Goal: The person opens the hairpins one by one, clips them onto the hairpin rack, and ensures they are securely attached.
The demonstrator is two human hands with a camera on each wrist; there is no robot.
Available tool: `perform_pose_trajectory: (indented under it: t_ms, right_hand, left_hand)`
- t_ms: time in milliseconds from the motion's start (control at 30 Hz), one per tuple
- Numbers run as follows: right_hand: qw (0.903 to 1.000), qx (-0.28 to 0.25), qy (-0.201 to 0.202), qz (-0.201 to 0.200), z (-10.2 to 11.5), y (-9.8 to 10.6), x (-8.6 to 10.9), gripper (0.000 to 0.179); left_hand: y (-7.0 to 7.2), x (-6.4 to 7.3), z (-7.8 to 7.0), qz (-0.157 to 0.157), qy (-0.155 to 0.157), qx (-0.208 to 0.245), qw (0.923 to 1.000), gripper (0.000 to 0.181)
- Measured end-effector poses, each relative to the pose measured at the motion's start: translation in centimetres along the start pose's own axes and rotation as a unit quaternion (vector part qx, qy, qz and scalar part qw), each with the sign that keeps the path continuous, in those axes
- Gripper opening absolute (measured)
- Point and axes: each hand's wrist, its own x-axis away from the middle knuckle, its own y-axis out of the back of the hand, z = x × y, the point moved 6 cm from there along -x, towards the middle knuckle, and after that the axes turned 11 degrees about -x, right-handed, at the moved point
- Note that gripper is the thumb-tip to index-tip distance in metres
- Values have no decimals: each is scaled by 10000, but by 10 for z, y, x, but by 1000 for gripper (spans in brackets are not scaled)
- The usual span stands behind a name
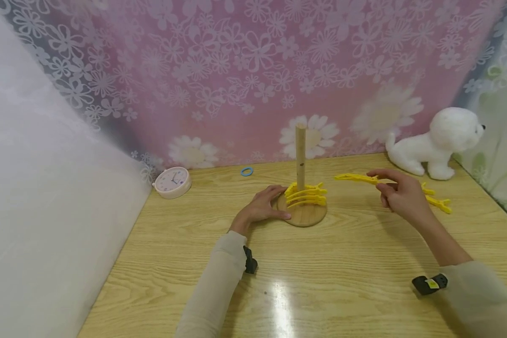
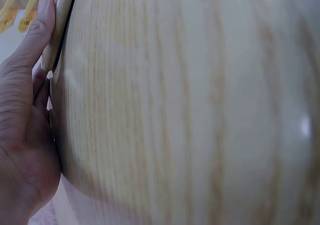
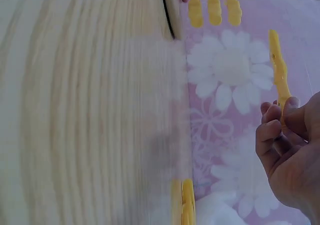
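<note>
A round wooden stand [image 1: 304, 220] with an upright post [image 1: 300, 152] stands on the table. Its left edge is gripped by my left hand [image 1: 259, 206], thumb at the front and fingers reaching round the back. Several slim yellow clips [image 1: 306, 199] sit stacked low about the post, forked ends to the right. Between thumb and fingers my right hand [image 1: 401, 195] pinches another long yellow clip [image 1: 355, 177], raised to the right of the stand, its free end pointing left. In the right wrist view this held clip [image 3: 278, 70] sticks out beyond the fingertips.
More yellow clips [image 1: 439, 204] lie on the table, partly behind my right hand. A white plush dog [image 1: 435, 143] sits at the back right. At the back left are a pink clock [image 1: 172, 182] and a blue ring [image 1: 247, 172]. A flowered curtain [image 1: 236, 84] hangs behind.
</note>
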Motion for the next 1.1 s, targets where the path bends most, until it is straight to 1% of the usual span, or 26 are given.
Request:
perform_pose_trajectory:
  t_ms: [167,300,400,533,633,733,933,1100]
  right_hand:
    - [9998,14,91,-179,7,-14,-6,29]
    - [9988,117,298,-363,13,-25,-12,29]
    - [9972,297,447,-515,17,-33,-17,28]
    - [9955,366,636,-593,21,-45,-22,27]
    - [9945,268,788,-630,22,-52,-26,26]
    - [9927,301,920,-720,21,-59,-30,24]
    - [9919,233,931,-831,21,-70,-35,21]
    - [9921,120,983,-775,22,-79,-37,20]
  left_hand:
    - [0,0,1,6,-6,-31,10000,93]
    - [1,0,1,-46,-26,-14,10000,92]
    - [1,0,1,-54,-21,28,10000,92]
    - [0,0,2,-36,-38,35,10000,92]
    - [0,-1,2,-38,-55,27,10000,92]
    - [0,-1,2,-35,-38,5,10000,93]
    - [-1,-2,3,10,-23,4,10000,93]
    - [-1,-2,4,50,-1,35,10000,93]
